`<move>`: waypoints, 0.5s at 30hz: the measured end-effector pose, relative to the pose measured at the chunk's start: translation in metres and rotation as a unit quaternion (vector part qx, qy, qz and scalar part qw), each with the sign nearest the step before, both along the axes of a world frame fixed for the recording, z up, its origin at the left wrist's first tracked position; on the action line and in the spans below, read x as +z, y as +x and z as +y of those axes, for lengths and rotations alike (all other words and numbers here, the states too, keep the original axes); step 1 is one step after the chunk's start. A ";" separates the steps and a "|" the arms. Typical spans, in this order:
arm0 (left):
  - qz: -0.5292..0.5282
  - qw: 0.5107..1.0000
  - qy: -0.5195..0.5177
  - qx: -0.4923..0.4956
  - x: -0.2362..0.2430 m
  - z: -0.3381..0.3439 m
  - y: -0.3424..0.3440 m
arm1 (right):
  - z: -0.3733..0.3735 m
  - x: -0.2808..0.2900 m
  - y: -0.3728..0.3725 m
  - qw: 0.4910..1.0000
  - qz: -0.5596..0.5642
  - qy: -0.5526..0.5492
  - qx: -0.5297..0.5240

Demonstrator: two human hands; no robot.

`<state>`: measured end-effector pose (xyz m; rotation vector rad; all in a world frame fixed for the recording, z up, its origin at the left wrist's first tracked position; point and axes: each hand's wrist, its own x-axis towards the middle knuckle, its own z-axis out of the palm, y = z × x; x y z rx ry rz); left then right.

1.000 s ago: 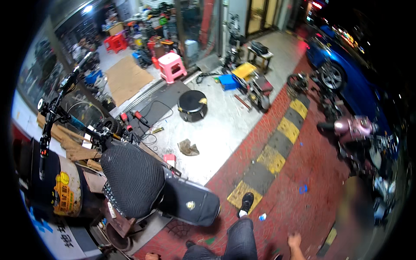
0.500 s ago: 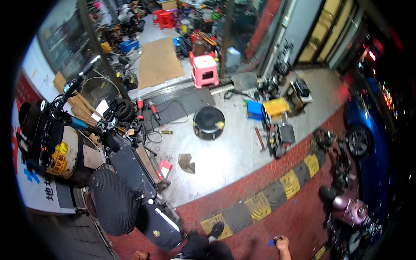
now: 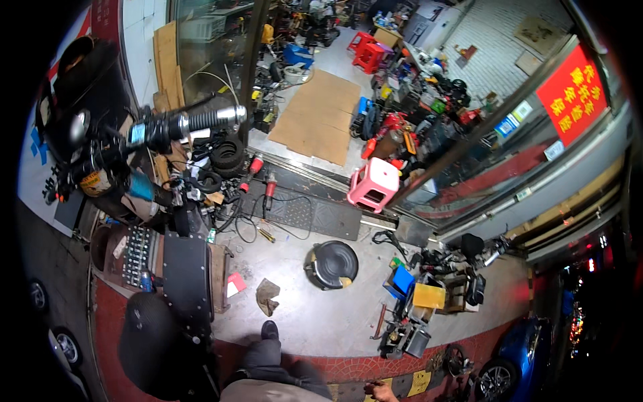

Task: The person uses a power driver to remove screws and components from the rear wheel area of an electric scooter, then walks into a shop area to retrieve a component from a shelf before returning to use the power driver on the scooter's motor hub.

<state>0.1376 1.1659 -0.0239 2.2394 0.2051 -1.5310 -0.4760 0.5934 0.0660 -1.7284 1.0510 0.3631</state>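
My right hand (image 3: 380, 390) shows only in part at the lower edge, over the red paving and the striped kerb. Its fingers look partly curled, but they are small and cut off by the edge, so I cannot tell whether they hold anything. My left hand is out of the picture. One leg steps forward, with a dark shoe (image 3: 269, 329) on the pale floor's front edge. Close to my left stands an electric scooter with a black seat (image 3: 153, 345) and a thick handlebar grip (image 3: 207, 119). Ahead lies a round black stool (image 3: 333, 264).
A brown rag (image 3: 267, 297) lies ahead. Power tools with red parts (image 3: 270, 191) and cables are by the ramp (image 3: 295, 208). A pink stool (image 3: 374, 185) stands at the doorway; cardboard (image 3: 315, 120) covers the floor inside. At right are a hammer (image 3: 380, 321) and a yellow tray (image 3: 429, 296).
I have stepped forward toward the shop doorway, and the view has turned right. My left hand has left the picture; my right hand is now lower and mostly cut off.
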 end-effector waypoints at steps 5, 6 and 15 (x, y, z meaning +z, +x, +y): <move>-0.077 0.990 -0.099 0.066 0.067 -0.175 0.168 | -0.073 0.056 0.126 0.982 0.107 0.017 -0.157; -0.091 0.986 -0.118 0.079 0.079 -0.205 0.199 | -0.093 0.059 0.155 0.981 0.114 0.019 -0.158; -0.086 0.988 -0.059 0.114 0.074 -0.310 0.324 | -0.361 -0.051 0.413 0.993 0.038 0.072 0.082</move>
